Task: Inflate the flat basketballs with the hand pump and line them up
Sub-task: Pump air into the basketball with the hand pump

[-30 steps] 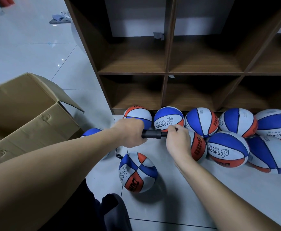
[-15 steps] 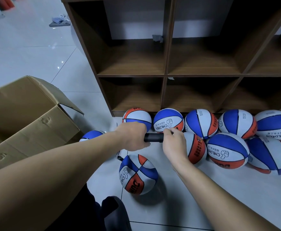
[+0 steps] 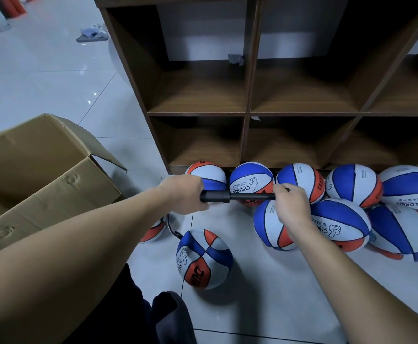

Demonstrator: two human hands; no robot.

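I hold a black hand pump (image 3: 224,196) level above the floor. My left hand (image 3: 184,193) grips its barrel and my right hand (image 3: 290,204) grips the handle end, with the rod drawn out between them. A thin black hose (image 3: 172,229) runs down from the pump to a red, white and blue basketball (image 3: 204,259) on the tiles below. Another ball (image 3: 153,230) lies half hidden under my left forearm. Several inflated balls (image 3: 251,181) sit in rows against the shelf's base.
A brown wooden cubby shelf (image 3: 249,112) stands behind the balls. An open cardboard box (image 3: 46,175) is at the left. My dark-trousered knee (image 3: 153,316) is at the bottom. Cloth scraps (image 3: 91,34) lie on the white tiled floor far left.
My right hand has pulled to the right, drawing the pump's rod out so the hands are farther apart. The view has tilted slightly upward.
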